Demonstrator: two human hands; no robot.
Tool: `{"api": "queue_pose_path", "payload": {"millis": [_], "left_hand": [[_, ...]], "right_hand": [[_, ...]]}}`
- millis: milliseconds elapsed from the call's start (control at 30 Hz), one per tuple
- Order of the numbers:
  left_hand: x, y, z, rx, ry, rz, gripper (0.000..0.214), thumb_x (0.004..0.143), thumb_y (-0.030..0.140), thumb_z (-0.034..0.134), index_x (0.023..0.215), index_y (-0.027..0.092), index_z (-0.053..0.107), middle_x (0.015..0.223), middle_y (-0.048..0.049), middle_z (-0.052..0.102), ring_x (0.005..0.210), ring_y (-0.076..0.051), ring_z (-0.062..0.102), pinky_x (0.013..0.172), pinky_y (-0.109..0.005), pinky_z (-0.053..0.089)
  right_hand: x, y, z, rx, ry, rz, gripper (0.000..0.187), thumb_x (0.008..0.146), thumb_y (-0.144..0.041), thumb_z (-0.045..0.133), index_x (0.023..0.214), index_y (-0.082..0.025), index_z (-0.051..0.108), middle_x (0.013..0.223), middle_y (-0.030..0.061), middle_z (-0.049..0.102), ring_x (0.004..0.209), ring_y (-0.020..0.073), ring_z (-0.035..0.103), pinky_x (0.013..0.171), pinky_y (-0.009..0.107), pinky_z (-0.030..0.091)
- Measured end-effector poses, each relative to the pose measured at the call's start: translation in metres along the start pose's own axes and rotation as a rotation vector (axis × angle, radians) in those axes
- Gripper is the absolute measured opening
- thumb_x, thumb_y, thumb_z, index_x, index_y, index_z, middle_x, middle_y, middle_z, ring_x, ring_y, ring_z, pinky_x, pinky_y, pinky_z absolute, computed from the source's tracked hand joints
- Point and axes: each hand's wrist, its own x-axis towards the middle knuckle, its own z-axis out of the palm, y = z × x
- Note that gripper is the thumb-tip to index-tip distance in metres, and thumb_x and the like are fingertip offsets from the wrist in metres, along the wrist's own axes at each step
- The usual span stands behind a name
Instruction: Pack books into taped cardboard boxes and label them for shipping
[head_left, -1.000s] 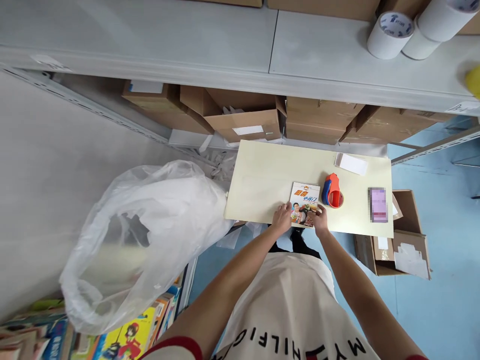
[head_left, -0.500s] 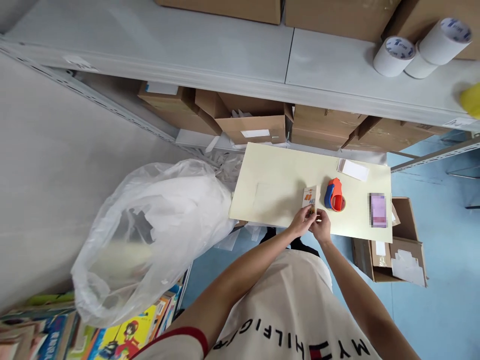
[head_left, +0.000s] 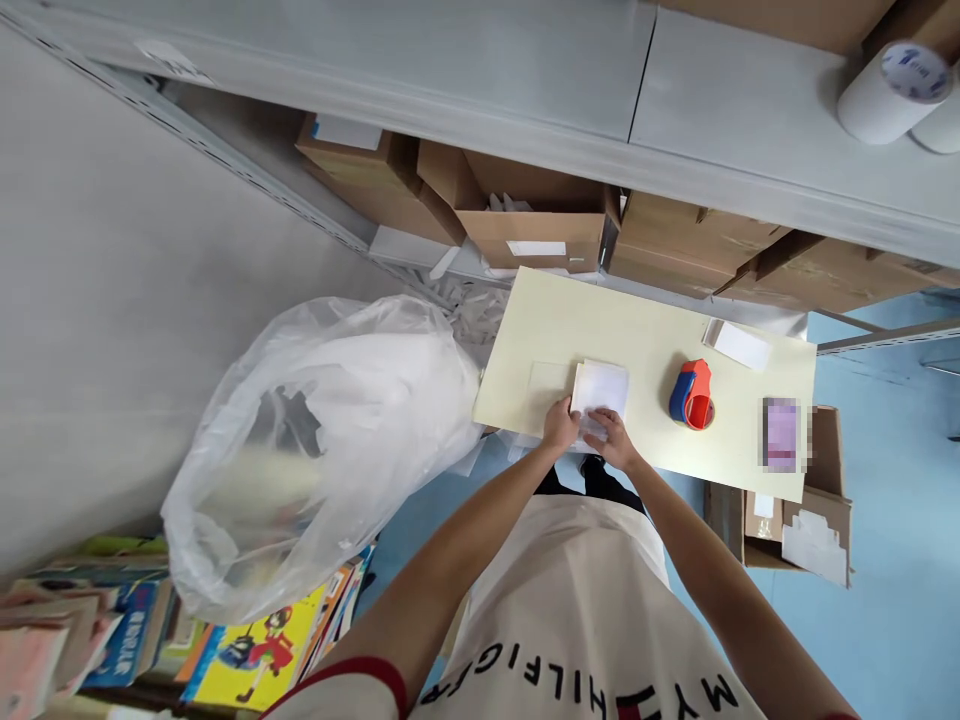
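Surface: a pale yellow surface (head_left: 555, 310), reaching away beyond both hands.
On it, right of the right hand: an orange-and-blue tape dispenser (head_left: 688, 395), then a blurred-out purple item (head_left: 780, 435); a white box (head_left: 739, 343) lies farther away.
Room: a grey shelf (head_left: 450, 70) crosses beyond the hands, cardboard boxes (head_left: 532, 238) beneath it; blue floor (head_left: 900, 500) to the right.
Left of the left hand: a big translucent plastic bag (head_left: 390, 400), with a stack of books (head_left: 262, 650) nearer the wearer.
Book: a small book (head_left: 600, 382) showing a white page, on the surface between and just beyond the hands.
Left hand: the left hand (head_left: 561, 425) is clamped on the book's near left edge.
Right hand: the right hand (head_left: 611, 438) rests its slightly parted fingers across the page.
Arms: both stretch forward, converging at the book.
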Motion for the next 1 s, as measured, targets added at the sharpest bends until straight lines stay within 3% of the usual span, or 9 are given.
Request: {"api": "queue_pose_path", "payload": {"millis": [133,200,333,467,533,633,833,1000], "left_hand": [[-0.010,-0.004,0.004,0.056,0.055,0.017,0.048,0.083,0.014,0.056,0.131,0.015,0.055,0.123,-0.0157,0.058,0.120,-0.030,0.051,0.101,-0.045,0.043],[-0.016,-0.003,0.007,0.110,0.058,0.071,0.051,0.085,0.017,0.057,0.136,0.017,0.052,0.132,-0.0162,0.051,0.125,-0.031,0.047,0.103,-0.046,0.042],[-0.021,-0.005,0.011,0.207,-0.029,0.144,0.041,0.087,0.020,0.054,0.128,0.018,0.058,0.130,-0.0167,0.052,0.122,-0.033,0.049,0.102,-0.047,0.043],[-0.019,-0.008,0.014,0.181,-0.035,0.171,0.043,0.086,0.022,0.056,0.129,0.017,0.057,0.130,-0.0178,0.053,0.125,-0.034,0.047,0.105,-0.051,0.040],[-0.017,-0.009,0.014,0.164,-0.025,0.158,0.041,0.086,0.022,0.058,0.126,0.016,0.059,0.128,-0.0175,0.053,0.126,-0.033,0.046,0.106,-0.051,0.039],[-0.015,-0.007,0.017,0.131,-0.025,0.134,0.042,0.085,0.024,0.060,0.125,0.015,0.059,0.129,-0.0166,0.051,0.126,-0.032,0.046,0.109,-0.048,0.038],[0.002,0.022,0.042,-0.010,-0.144,0.197,0.052,0.081,0.034,0.068,0.127,0.013,0.058,0.133,-0.0175,0.048,0.129,-0.031,0.045,0.111,-0.045,0.036],[0.012,0.051,0.063,-0.077,-0.240,0.241,0.039,0.083,0.033,0.064,0.118,0.016,0.062,0.124,-0.0142,0.056,0.125,-0.031,0.048,0.112,-0.047,0.033]], "right_hand": [[0.006,0.004,0.011,-0.029,-0.019,0.025,0.049,0.061,-0.027,0.077,0.110,-0.027,0.071,0.126,0.0081,0.058,0.122,0.0324,0.052,0.109,0.054,0.038],[0.006,0.004,0.012,-0.044,-0.002,0.016,0.047,0.060,-0.023,0.076,0.106,-0.027,0.071,0.124,0.0074,0.059,0.119,0.0313,0.055,0.108,0.053,0.039],[-0.002,0.009,0.002,-0.038,0.098,0.016,0.039,0.067,-0.020,0.066,0.106,-0.025,0.068,0.120,0.0097,0.062,0.118,0.0284,0.056,0.107,0.051,0.042],[-0.010,0.017,-0.011,0.085,0.356,0.253,0.047,0.070,-0.028,0.061,0.116,-0.019,0.060,0.112,0.0123,0.065,0.102,0.0260,0.061,0.094,0.049,0.050],[-0.007,0.019,-0.014,0.224,0.346,0.365,0.048,0.066,-0.031,0.064,0.113,-0.019,0.060,0.099,0.0075,0.067,0.090,0.0230,0.062,0.085,0.044,0.052],[0.002,0.019,-0.019,0.375,0.300,0.406,0.040,0.062,-0.035,0.065,0.099,-0.020,0.061,0.087,0.0035,0.067,0.081,0.0207,0.061,0.076,0.039,0.052],[-0.005,0.013,-0.061,0.459,0.358,0.385,0.034,0.065,-0.038,0.061,0.094,-0.022,0.052,0.089,0.0013,0.062,0.075,0.0164,0.056,0.069,0.034,0.050],[-0.013,-0.009,-0.087,0.415,0.411,0.278,0.032,0.065,-0.031,0.062,0.092,-0.024,0.046,0.084,-0.0024,0.056,0.074,0.0141,0.053,0.067,0.029,0.046]]}}
